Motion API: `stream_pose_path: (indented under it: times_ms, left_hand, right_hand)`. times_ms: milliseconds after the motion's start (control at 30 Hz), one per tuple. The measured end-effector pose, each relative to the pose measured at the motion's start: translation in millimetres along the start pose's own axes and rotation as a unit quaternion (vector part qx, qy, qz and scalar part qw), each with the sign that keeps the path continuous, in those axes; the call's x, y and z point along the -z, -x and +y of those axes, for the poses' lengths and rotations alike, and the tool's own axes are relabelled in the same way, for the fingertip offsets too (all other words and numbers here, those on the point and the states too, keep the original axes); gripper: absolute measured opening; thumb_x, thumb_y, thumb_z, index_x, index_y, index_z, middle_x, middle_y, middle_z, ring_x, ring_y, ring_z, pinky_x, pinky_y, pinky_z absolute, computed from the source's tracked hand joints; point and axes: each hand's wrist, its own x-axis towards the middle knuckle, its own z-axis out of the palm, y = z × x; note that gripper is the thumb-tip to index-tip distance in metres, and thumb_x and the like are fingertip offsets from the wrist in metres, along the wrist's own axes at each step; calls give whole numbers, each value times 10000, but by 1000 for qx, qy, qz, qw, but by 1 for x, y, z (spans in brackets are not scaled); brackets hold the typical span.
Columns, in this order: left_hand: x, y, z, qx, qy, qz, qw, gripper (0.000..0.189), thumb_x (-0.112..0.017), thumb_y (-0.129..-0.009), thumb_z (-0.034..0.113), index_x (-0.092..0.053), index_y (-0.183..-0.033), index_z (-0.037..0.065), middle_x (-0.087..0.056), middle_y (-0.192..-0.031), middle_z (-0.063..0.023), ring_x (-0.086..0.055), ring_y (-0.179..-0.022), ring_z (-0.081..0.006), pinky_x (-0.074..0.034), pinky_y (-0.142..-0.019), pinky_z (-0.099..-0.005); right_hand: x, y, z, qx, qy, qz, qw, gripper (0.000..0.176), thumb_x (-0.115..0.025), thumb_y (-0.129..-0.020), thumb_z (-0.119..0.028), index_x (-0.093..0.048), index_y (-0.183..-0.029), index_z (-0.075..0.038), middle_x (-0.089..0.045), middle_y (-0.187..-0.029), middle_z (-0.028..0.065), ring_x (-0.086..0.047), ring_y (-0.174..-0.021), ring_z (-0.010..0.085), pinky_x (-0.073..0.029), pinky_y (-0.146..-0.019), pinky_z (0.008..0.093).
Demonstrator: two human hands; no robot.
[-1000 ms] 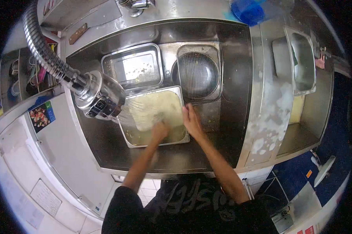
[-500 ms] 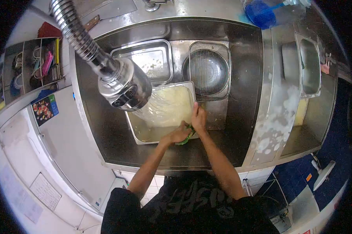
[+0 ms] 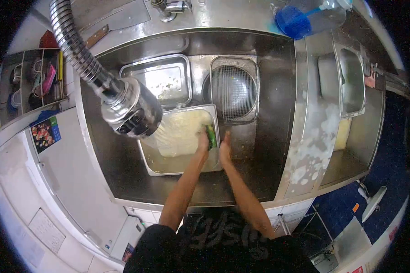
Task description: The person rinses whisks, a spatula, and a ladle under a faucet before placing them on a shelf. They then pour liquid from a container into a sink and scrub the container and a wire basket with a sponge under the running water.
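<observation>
A green scouring pad [image 3: 211,136] is in my left hand [image 3: 202,142], whose fingers close on it just inside the right wall of a rectangular metal pan [image 3: 152,169]. My right hand [image 3: 225,149] grips that pan's right rim from outside, its fingers partly hidden. Inside the pan lies a flat pale yellow area [image 3: 182,136]; I cannot make out whether it is a sheet or suds. Water sprays onto it from the spray head [image 3: 132,109] of a hose faucet at upper left.
The sink [image 3: 277,113] also holds a shallow metal tray [image 3: 189,77] and a wire rack [image 3: 234,59] over a round pan [image 3: 246,88]. A knife [image 3: 98,35] lies on the back ledge, with a blue-liquid bottle [image 3: 300,22] at right. Suds [image 3: 311,150] spot the right counter.
My left hand has moved the scouring pad from the pan's lower right corner up along its right side. My right hand has slid slightly lower on the rim. The camera view has shifted a little.
</observation>
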Motion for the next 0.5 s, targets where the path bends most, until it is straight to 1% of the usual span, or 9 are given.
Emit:
stream_pose_path:
  times_ms: [67, 133, 200, 267, 300, 367, 400, 467, 500]
  left_hand:
    - [-23, -9, 15, -199, -60, 284, 936, 751, -377, -978, 464, -135, -1456, -62, -462, -1328, -267, -478, -1193, -397, -341, -1037, -412]
    - [-19, -22, 33, -199, -169, 389, 883, 823, -413, -952, 491, -91, -1464, -68, -478, -1311, -307, -493, -1189, -426, -363, -1018, -433]
    - [-2, -15, 47, -191, -237, 432, 849, 798, -479, -914, 452, -199, -1440, -78, -477, -1290, -331, -493, -1183, -442, -381, -1000, -458]
    - [42, 9, 41, -396, -560, 369, 627, 679, -536, -890, 407, -329, -1383, -12, -460, -1341, -290, -529, -1130, -436, -429, -935, -469]
    - [68, 11, 31, -395, -563, 370, 624, 679, -536, -890, 407, -329, -1383, -12, -460, -1341, -290, -529, -1130, -436, -429, -935, -469]
    - [122, 11, 7, -306, -765, 414, 387, 695, -599, -834, 368, -376, -1365, -21, -499, -1291, -277, -550, -1104, -413, -452, -908, -470]
    - [131, 22, 7, -305, -768, 414, 381, 695, -599, -834, 368, -376, -1365, -21, -499, -1291, -277, -550, -1104, -413, -452, -908, -470]
    - [141, 42, 12, -195, -766, 286, 541, 730, -633, -795, 361, -382, -1374, -5, -521, -1261, -260, -560, -1094, -387, -457, -927, -453]
    - [138, 45, 6, -196, -768, 289, 537, 730, -633, -795, 361, -382, -1374, -5, -521, -1261, -260, -560, -1094, -387, -457, -927, -453]
  right_hand:
    - [8, -15, 21, -77, 61, 18, 995, 917, -216, -901, -732, -445, -1356, 31, -483, -1352, 255, -458, -1241, 361, -327, -1041, 417]
    - [16, -6, 25, -65, 48, -63, 995, 916, -204, -909, -722, -461, -1333, 49, -489, -1338, 270, -473, -1220, 379, -340, -1029, 429]
    - [20, -5, 14, -48, 88, -42, 994, 867, -224, -926, -692, -467, -1340, 31, -496, -1341, 229, -465, -1231, 350, -327, -1045, 410]
    - [22, 8, -8, -37, 125, -20, 991, 819, -245, -944, -662, -472, -1348, 13, -503, -1345, 188, -457, -1241, 320, -314, -1060, 390]
    - [19, 29, -37, 18, 141, -12, 990, 798, -248, -952, -647, -532, -1252, 35, -562, -1226, 203, -518, -1128, 316, -365, -990, 399]
    - [9, 39, -55, 69, 151, -9, 986, 794, -251, -960, -632, -592, -1155, 57, -621, -1107, 218, -579, -1015, 312, -415, -920, 407]
    - [5, 35, -58, 92, 168, -10, 981, 757, -256, -974, -595, -605, -1034, 73, -623, -988, 244, -598, -919, 321, -429, -840, 429]
    - [-7, 27, -54, 116, 178, -13, 977, 744, -261, -988, -558, -619, -913, 89, -624, -869, 270, -617, -823, 330, -444, -760, 451]
    - [-17, 20, -47, 145, 211, 42, 966, 713, -264, -996, -514, -598, -818, 91, -598, -784, 286, -608, -753, 372, -432, -706, 477]
